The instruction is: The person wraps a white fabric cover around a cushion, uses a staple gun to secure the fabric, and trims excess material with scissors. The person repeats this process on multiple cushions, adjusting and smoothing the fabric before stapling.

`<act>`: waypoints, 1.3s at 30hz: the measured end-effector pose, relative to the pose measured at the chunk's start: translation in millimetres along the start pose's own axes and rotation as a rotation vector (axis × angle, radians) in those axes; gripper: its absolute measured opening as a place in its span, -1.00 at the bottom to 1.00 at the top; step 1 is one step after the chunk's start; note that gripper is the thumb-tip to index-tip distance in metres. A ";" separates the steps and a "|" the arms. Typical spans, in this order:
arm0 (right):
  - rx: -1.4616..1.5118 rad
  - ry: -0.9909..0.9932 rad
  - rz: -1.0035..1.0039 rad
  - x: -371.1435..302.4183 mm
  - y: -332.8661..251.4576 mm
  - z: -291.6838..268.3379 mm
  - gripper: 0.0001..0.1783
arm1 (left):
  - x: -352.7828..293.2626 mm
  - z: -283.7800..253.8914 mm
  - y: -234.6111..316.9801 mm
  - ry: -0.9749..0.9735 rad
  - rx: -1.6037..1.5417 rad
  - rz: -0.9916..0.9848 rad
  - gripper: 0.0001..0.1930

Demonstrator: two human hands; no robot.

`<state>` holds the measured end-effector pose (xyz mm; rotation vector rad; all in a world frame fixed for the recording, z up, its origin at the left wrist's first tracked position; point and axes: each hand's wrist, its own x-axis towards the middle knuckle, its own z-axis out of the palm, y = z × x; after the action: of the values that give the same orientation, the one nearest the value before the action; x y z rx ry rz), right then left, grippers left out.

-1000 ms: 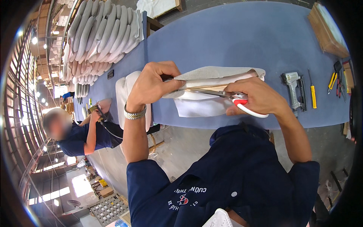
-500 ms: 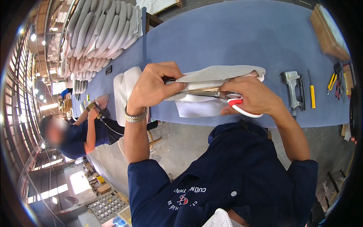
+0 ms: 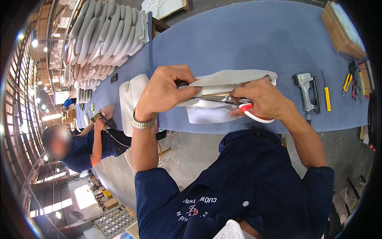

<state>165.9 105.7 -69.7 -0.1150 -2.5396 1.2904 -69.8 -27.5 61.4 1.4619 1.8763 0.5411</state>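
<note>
My left hand [image 3: 169, 88] pinches the left end of a light grey fabric-covered pad [image 3: 232, 76], held over the near edge of the blue table. A white flap of its cloth [image 3: 209, 114] hangs down toward me. In my right hand [image 3: 260, 97] is a pair of scissors [image 3: 258, 115] with red and white handles. Their blades point left, lying along the pad's inner edge beside a thin tan strip [image 3: 215, 95]. The blade tips reach close to my left fingers, which partly hide them.
An upholstered piece [image 3: 133, 93] lies left of my wrist. Stacked grey pads [image 3: 107, 36] stand at the far left. To the right lie a staple gun [image 3: 305, 91], a yellow-handled screwdriver [image 3: 327, 97], pliers [image 3: 348, 81] and a wooden box [image 3: 340, 32]. A co-worker [image 3: 91, 143] works at left.
Both hands keep their hold on the pad and scissors, with only slight shifts. The view has moved a little, so the tools at right appear slightly further left.
</note>
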 end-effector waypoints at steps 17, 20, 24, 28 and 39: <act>0.046 0.001 0.002 -2.4 -4.4 -6.7 -0.37 | 5.5 1.6 8.5 -0.004 -0.010 -0.007 -0.90; 0.052 -0.030 0.015 -0.5 -5.1 -7.8 -0.39 | 4.5 3.5 8.4 0.015 -0.017 0.002 -0.87; -0.001 -0.066 0.035 2.5 -5.4 -10.9 -0.43 | 2.0 1.2 2.4 -0.008 -0.040 -0.025 -0.91; -0.016 -0.062 0.014 7.1 -3.4 -11.0 -0.41 | 0.9 -0.5 -6.2 -0.004 -0.064 -0.019 -0.91; 0.009 -0.081 0.015 10.1 -11.5 -14.9 -0.32 | -1.0 -0.6 -10.1 0.030 -0.101 -0.077 -0.89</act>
<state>161.2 112.5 -50.0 -0.0818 -2.6045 1.3380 -76.8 -31.2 55.2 1.3174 1.8925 0.6151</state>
